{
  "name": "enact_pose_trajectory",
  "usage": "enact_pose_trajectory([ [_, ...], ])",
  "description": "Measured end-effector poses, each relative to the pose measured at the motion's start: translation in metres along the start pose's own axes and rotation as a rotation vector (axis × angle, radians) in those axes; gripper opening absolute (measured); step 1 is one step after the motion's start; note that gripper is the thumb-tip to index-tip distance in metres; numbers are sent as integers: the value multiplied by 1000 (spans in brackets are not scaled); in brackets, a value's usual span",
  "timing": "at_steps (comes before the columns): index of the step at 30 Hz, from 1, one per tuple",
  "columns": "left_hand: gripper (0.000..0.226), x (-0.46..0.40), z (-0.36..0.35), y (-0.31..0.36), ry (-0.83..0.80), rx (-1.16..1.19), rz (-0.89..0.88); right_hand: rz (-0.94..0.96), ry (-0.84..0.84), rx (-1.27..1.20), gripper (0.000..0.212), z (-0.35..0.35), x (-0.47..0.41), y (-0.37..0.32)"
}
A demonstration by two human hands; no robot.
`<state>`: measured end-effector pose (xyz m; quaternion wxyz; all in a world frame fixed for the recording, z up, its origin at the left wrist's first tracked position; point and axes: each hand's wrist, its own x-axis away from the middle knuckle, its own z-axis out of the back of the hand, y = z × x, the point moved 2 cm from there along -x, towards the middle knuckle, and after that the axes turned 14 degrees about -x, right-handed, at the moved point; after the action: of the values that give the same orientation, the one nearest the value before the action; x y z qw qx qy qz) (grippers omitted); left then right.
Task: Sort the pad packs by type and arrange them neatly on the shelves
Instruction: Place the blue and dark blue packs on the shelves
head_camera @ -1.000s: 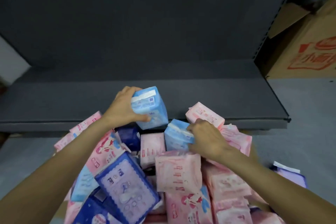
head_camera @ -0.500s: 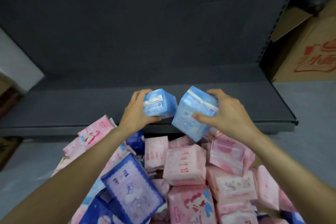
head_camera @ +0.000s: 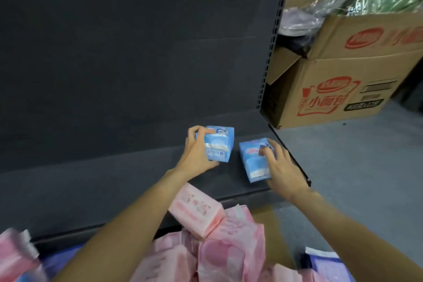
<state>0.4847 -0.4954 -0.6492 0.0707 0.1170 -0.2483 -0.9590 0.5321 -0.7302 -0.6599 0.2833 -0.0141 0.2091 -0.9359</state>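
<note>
Two light-blue packs with white panels sit near the right end of the dark shelf (head_camera: pixel 114 181), just apart. The left hand (head_camera: pixel 196 155) grips the left pack (head_camera: pixel 219 144), fingers curled round it; the right hand (head_camera: pixel 282 167) holds the right pack (head_camera: pixel 251 159), fingers curled on its side. Pink packs (head_camera: pixel 196 213) are heaped below the shelf edge.

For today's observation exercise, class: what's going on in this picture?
A person is stocking a dark shelf. The left hand grips one light blue pad pack, and the right hand holds a second light blue pad pack at the shelf's right end. A heap of pink pad packs waits below, unsorted.
</note>
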Motion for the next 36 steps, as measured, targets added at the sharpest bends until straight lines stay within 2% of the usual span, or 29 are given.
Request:
enact_pose_trajectory([
  [1,72,-6,-13,3,-70,-3,-9,-28,-50,-21,59,0,-2,12],
  [3,45,-13,-31,6,-192,36,15,-93,-96,-138,60,3,-4,25],
  [5,19,-24,-39,-1,-208,106,84,-199,-60,-294,56,6,-13,29],
  [7,23,-38,-40,-13,-181,129,160,-280,-9,-359,56,6,-25,26],
  [8,35,-44,-40,-18,-208,142,192,-323,-17,-372,64,5,-32,24],
  [10,74,-48,-39,-18,-356,187,315,-414,-79,-394,94,4,-40,23],
  [11,80,-48,-41,-16,-448,209,365,-456,-113,-389,104,4,-43,23],
  [13,60,-47,-43,-7,-593,237,353,-514,-140,-412,106,1,-42,27],
  [15,54,-46,-47,-3,-624,270,320,-525,-112,-569,93,-3,-40,32],
  [17,60,-47,-51,-6,-567,325,333,-506,-47,-757,85,-7,-36,39],
  [19,74,-50,-53,-10,-439,363,354,-451,50,-876,84,-6,-36,44],
  [22,106,-65,-50,-10,-248,343,301,-304,202,-908,96,3,-54,44],
  [24,117,-79,-49,-8,-148,269,238,-235,213,-833,108,7,-74,42],
  [26,118,-93,-50,-5,-73,207,213,-192,164,-734,111,6,-96,43],
  [29,110,-115,-55,-5,28,136,221,-140,138,-513,90,-1,-130,49],
  [32,106,-139,-62,-16,129,145,304,-151,214,-375,76,-8,-160,62],
  [36,100,-163,-68,-27,179,144,354,-188,330,-167,73,-16,-197,74],
])
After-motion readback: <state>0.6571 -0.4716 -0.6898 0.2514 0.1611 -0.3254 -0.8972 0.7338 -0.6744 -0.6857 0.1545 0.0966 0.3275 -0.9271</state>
